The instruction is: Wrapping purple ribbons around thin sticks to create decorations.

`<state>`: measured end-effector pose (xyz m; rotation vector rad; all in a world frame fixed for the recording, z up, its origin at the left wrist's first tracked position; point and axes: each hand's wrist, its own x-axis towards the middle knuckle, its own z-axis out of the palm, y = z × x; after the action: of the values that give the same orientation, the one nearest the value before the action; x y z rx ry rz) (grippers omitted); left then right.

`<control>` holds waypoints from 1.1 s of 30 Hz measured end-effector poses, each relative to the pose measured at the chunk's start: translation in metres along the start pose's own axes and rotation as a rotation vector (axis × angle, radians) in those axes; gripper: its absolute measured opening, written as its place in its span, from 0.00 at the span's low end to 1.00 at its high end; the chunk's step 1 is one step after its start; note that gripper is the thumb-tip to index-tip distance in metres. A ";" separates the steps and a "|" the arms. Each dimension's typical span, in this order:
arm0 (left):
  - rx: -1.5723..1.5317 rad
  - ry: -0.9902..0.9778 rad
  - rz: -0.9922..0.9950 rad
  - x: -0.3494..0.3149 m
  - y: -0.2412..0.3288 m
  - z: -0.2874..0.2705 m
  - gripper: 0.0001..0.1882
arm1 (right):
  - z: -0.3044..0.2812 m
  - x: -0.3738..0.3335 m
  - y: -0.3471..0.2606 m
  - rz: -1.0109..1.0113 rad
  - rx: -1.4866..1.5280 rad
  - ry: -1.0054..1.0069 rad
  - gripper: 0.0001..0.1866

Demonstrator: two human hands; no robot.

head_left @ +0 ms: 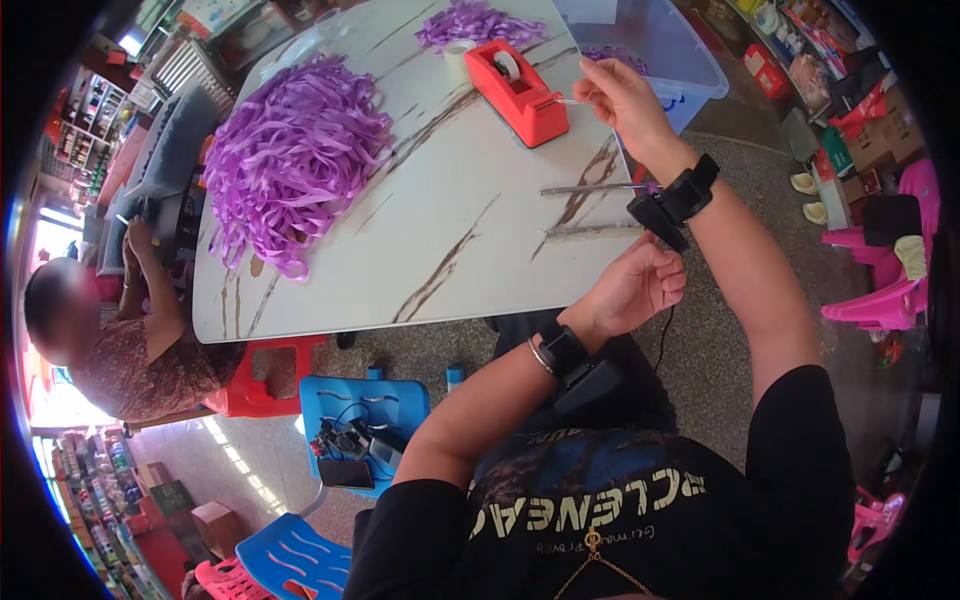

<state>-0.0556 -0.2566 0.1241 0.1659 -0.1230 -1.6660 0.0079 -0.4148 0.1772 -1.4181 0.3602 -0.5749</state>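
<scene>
A red tape dispenser [520,95] with a roll of tape stands on the marble-patterned table [450,230]. My right hand [625,105] is beside its cutting end, thumb and fingers pinched on a short strip of clear tape [568,99]. Below it, at the table's right edge, my left hand [640,285] is closed with fingers curled; whatever it may hold is hidden. Between my hands, a thin grey rod [590,189] and a shiny strip [590,232] lie across the edge. A purple bit shows at the rod's end, by my right wrist.
A big heap of purple ribbon loops [295,160] covers the table's left; a smaller ribbon pile [480,25] lies at the back. A clear plastic bin [690,60] stands off the right edge. Someone sits at the left [130,340]. A blue chair [365,410] holds cables and a phone.
</scene>
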 end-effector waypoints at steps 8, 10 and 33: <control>0.004 0.044 -0.010 0.001 0.000 0.001 0.09 | -0.005 0.001 0.008 0.312 0.120 -0.198 0.11; 0.005 0.042 -0.005 0.001 0.000 0.002 0.09 | -0.006 0.002 0.008 0.355 0.037 -0.202 0.11; -0.004 -0.031 0.002 0.002 0.000 -0.001 0.12 | 0.003 -0.003 0.006 0.402 -0.131 -0.197 0.13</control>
<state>-0.0553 -0.2581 0.1227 0.1369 -0.1430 -1.6671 0.0087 -0.4103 0.1713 -1.4622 0.5151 -0.0845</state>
